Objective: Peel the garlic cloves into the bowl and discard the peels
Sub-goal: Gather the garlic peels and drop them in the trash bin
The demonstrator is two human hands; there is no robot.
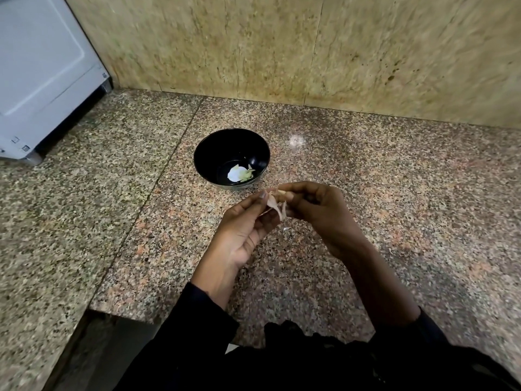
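Papery skin is hanging from the garlic clove (277,196) we are pinching between both hands, just in front of the black bowl (208,153) near the middle of the granite counter (394,193). Our left hand (239,235) is gripping it with thumb and fingertips; our right hand (318,210) is curling round its other end. We are judging the peel light, brittle and easily torn, so we are taking it at the loose tip. Peeled bits are lying in the bowl. Stone wall panels (253,46) are rising behind, and a white appliance (42,69) is standing at the counter's far left corner.

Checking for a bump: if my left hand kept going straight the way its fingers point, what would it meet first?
Probably the garlic clove it pinches, then the right hand; the black bowl lies beyond, though depth is unclear.
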